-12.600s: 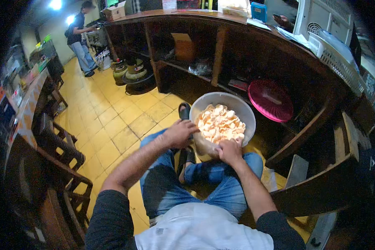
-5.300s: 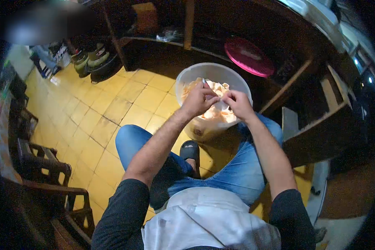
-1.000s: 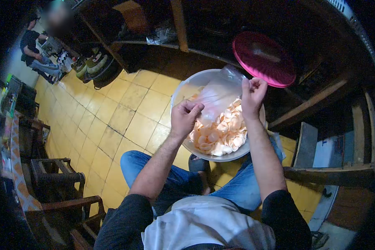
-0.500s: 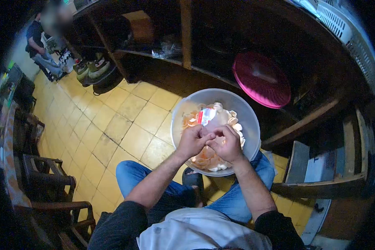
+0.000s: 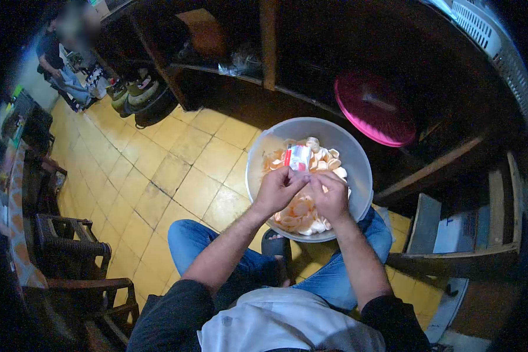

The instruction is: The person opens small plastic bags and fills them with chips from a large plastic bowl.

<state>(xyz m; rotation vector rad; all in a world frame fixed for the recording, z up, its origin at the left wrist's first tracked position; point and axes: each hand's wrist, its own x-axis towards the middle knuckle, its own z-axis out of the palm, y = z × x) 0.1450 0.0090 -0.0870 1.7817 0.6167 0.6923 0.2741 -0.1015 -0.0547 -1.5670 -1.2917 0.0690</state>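
Note:
A large translucent round tub (image 5: 361,176) stands between my knees, filled partly with pale orange and white round crackers (image 5: 299,214). Over it my left hand (image 5: 278,189) is closed, thumb and fingers pinching the near edge of a thin plastic bag with a red and white label (image 5: 299,157). Close against it, my right hand (image 5: 330,193) pinches the same edge with its fingertips. The bag's clear part is hard to make out against the crackers, and its contents cannot be told apart from those below.
A pink-red round lid (image 5: 375,108) leans by the dark wooden shelving (image 5: 268,47) beyond the tub. Wooden chairs (image 5: 70,240) stand at left on yellow floor tiles (image 5: 170,182). Another person (image 5: 53,58) is at the far left. A white plastic basket (image 5: 475,26) sits upper right.
Both hands have moved slightly away from me and their fingertips pinch closer together. The red and white label shows more fully. The whole view has shifted a little.

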